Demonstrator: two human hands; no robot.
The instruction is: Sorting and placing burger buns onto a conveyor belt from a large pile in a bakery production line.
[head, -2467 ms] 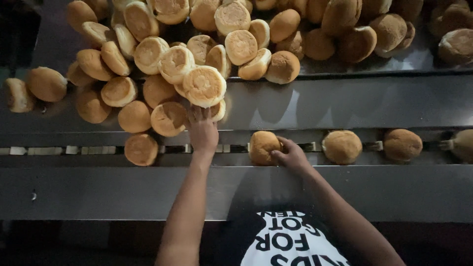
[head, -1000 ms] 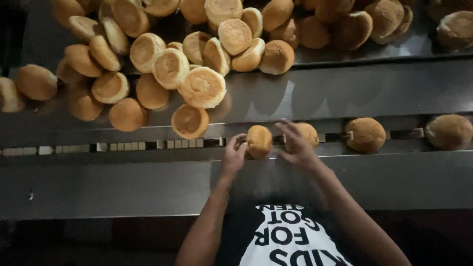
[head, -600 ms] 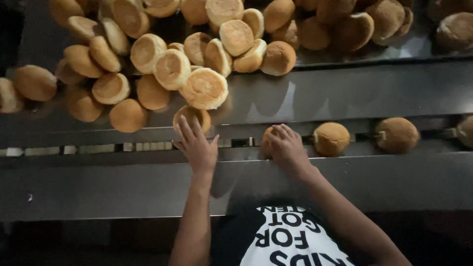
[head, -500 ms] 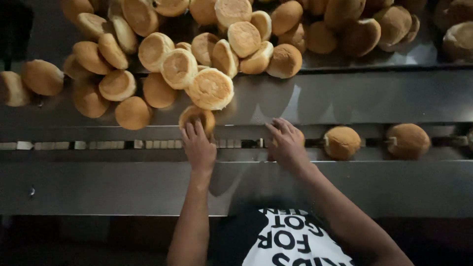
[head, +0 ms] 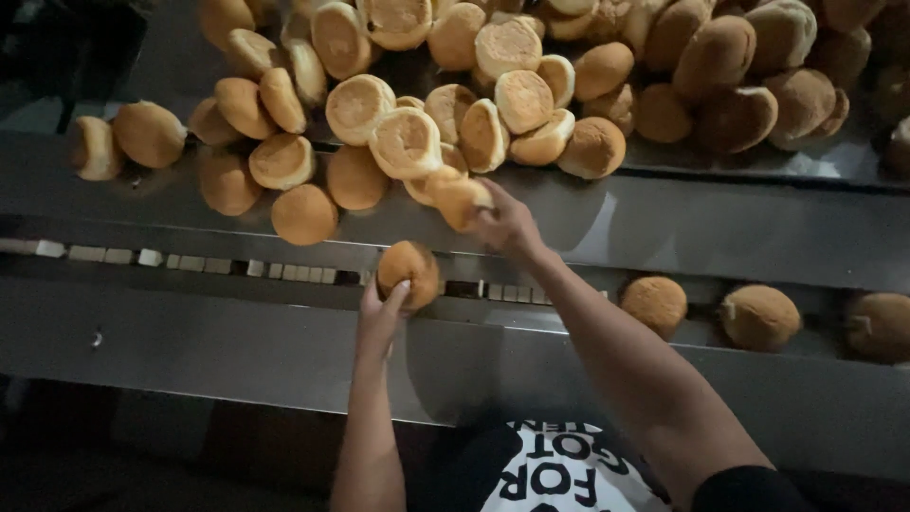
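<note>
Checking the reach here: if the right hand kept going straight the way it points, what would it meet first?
Probably the bun at the right hand's fingertips, then the pale bun in the heap behind; depth is unclear.

Steel conveyor bench (head: 664,237) under heaped buns (head: 408,142), three buns (head: 758,316) in its channel.

buns (head: 408,142): golden-brown crusts, paler cream undersides
conveyor channel (head: 237,270): dull grey steel
shirt (head: 559,469): black (white lettering is printed)
</note>
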